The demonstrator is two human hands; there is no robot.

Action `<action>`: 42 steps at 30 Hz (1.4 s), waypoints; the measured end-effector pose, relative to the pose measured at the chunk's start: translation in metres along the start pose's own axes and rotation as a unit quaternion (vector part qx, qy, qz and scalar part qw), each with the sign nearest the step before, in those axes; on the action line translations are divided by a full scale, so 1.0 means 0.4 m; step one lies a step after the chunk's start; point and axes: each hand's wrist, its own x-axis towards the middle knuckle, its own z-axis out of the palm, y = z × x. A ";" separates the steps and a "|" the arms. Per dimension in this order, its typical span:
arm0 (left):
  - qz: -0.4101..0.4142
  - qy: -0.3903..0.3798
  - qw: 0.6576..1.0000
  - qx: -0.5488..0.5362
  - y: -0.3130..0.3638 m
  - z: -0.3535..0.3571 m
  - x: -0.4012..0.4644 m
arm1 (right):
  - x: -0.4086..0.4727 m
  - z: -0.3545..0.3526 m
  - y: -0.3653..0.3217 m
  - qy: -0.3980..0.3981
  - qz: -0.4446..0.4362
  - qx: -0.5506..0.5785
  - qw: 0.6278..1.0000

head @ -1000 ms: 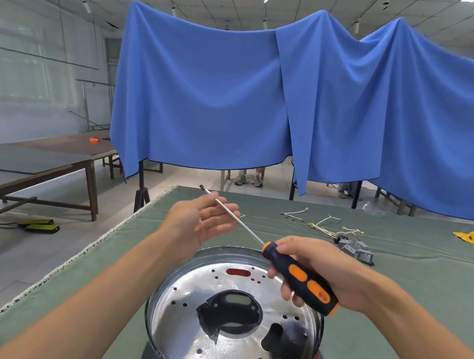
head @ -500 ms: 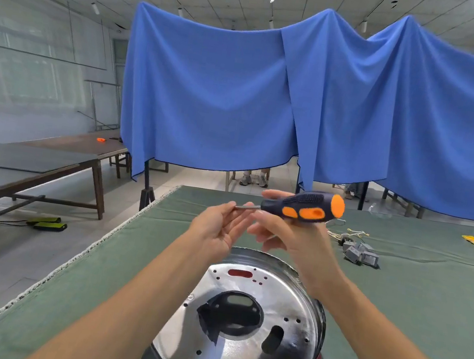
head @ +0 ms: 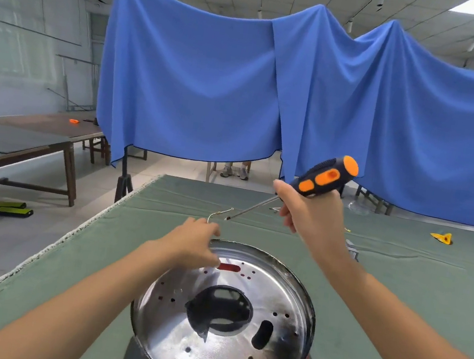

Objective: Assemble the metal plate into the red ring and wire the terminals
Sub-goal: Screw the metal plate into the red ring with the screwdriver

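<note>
Beyond, a yellow piece (head: 441, 238) lies on green cloth (head: 398, 281).

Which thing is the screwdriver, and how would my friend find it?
Start at the big green table with the shiny metal plate near its front edge. Above it, the right hand grips the screwdriver. Nothing else there has a black handle with orange patches and a thin steel shaft.

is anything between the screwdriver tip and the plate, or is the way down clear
Nothing solid blocks it. The screwdriver tip hangs above the cloth beyond the plate. Only the left hand at the plate's far rim, and a thin wire above it, lie near that path.
</note>
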 end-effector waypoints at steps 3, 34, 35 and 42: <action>-0.005 -0.072 0.996 -0.047 -0.014 0.021 0.038 | 0.013 -0.002 0.006 0.017 -0.016 -0.004 1.000; 0.032 0.014 0.999 -0.015 0.005 0.040 0.026 | 0.022 -0.008 -0.014 0.074 -0.089 -0.110 0.987; 0.033 0.021 0.999 -0.018 0.003 0.040 0.025 | 0.023 -0.007 -0.013 0.071 -0.089 -0.110 0.987; 0.035 0.041 0.997 -0.047 -0.003 0.042 0.023 | 0.026 -0.003 0.010 0.050 -0.105 -0.114 0.987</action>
